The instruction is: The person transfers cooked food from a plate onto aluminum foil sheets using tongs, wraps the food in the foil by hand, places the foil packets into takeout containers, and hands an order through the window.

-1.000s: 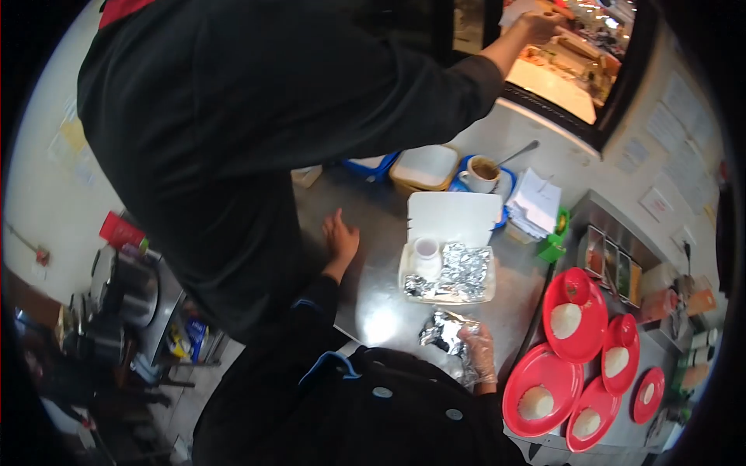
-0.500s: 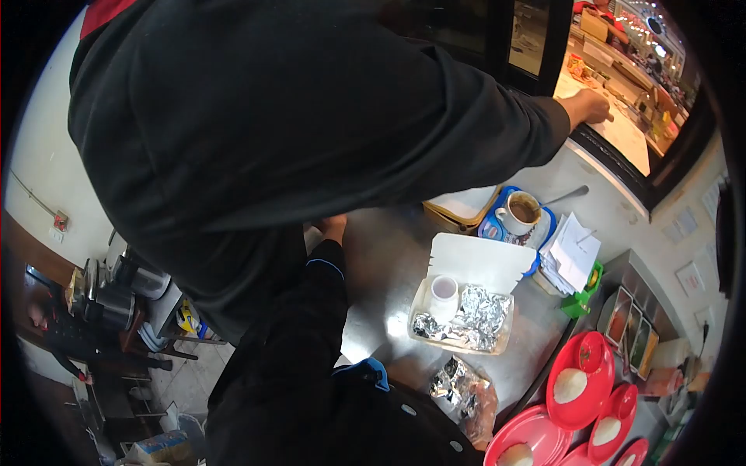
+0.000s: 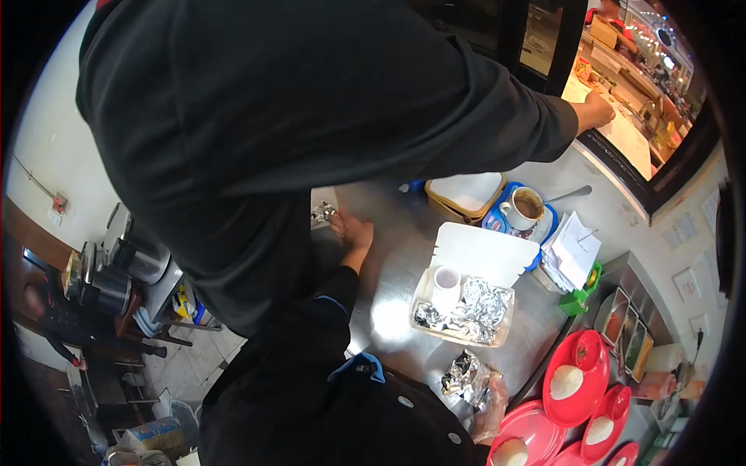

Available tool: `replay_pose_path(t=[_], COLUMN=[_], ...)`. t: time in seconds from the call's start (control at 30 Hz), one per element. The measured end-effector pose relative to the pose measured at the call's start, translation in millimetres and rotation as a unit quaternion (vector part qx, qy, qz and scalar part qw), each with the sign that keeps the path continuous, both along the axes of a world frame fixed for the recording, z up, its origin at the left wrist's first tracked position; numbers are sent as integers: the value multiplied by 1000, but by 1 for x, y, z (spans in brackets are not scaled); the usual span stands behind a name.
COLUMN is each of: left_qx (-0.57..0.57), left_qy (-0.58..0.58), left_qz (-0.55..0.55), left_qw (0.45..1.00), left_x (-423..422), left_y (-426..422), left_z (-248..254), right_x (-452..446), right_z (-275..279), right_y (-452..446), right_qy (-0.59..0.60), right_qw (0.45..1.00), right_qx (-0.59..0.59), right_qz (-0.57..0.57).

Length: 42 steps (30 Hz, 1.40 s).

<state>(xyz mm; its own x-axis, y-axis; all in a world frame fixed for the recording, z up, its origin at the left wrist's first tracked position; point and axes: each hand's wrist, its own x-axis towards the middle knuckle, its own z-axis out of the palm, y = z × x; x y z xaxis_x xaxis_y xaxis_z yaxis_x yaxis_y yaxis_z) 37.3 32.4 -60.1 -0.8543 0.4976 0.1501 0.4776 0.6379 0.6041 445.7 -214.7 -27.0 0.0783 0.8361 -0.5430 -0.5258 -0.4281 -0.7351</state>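
Observation:
My left hand [image 3: 354,233] reaches out past the co-worker's body. Its fingers are bent around the near edge of a white takeaway box [image 3: 325,196] with crumpled foil in it; most of that box is hidden by the co-worker. At the lower right, my right hand [image 3: 491,408], apparently in a clear plastic glove, grips a foil bundle [image 3: 464,378]. Between my hands an open white takeaway box [image 3: 501,335] stands on the steel counter, its lid [image 3: 486,250] raised. Inside are a small lidded white cup [image 3: 446,287] and foil-wrapped pieces [image 3: 483,301].
A co-worker's black sleeve [image 3: 350,101] crosses above the counter, the hand [image 3: 597,110] at the window ledge. Stacked containers [image 3: 466,190], a mug [image 3: 524,206] on a blue tray, papers [image 3: 573,248] and red plates [image 3: 579,388] with rice stand along the right.
My left hand has come further into view, moving right, and the foil in the box beside it now shows. My right hand and the foil bundle have shifted slightly right.

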Motion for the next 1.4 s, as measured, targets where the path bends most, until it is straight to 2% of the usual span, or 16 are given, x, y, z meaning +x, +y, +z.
replay_pose_path(t=[0.07, 0.23, 0.33, 0.4, 0.47, 0.53, 0.6, 0.63, 0.7, 0.77, 0.87, 0.93, 1.03, 1.2, 1.3, 1.4], left_qx=[9, 6, -3, -2, 7, 84, -105, -103, 80, 101, 79, 39, 140, 231, 208, 150], left_qy=[63, 4, 15, 11, -2, -23, -37, -38, -121, -113, -118, -130, -37, 52, 65, 183], left_qz=[-48, -172, -240, -271, -327, -371, -407, -408, -472, -505, -520, -503, -464, -287, -265, -345], left_qw=[997, 985, 971, 962, 945, 924, 906, 906, 870, 850, 842, 853, 874, 928, 939, 908], left_x=[13, 61, 88, 104, 117, 130, 130, 131, 133, 129, 123, 107, 68, 12, -3, -5], left_y=[-15, -80, -109, -128, -141, -160, -163, -167, -181, -188, -196, -193, -186, -134, -109, -96], left_z=[-17, -5, 0, -3, -11, -3, -6, -2, 8, -14, 8, 21, 29, 37, 44, 50], right_x=[7, 4, -16, -59, -86, -110, -145, -162, -189, -212, -226, -232, -239, -256, -242, -233], right_z=[-8, 12, 25, 71, 72, 61, 59, 65, 61, 37, 49, 11, 3, -8, 39, 28], right_y=[2, 30, 55, 69, 77, 104, 127, 133, 145, 161, 164, 182, 182, 182, 183, 184], right_qy=[8, 70, -293, 78, -51, 84, 115, 98, 79, -123, -178, -244, -292, -544, -589, -633], right_qw=[1000, 993, 885, 987, 964, 961, 967, 964, 961, 930, 946, 915, 882, 784, 735, 679], right_qx=[5, 67, 300, 85, 236, 229, 187, 207, 226, 327, 253, 315, 370, 280, 186, 285], right_qz=[-16, 70, 204, 108, 111, 126, 133, 136, 139, 114, 97, 56, 21, 106, 279, 239])
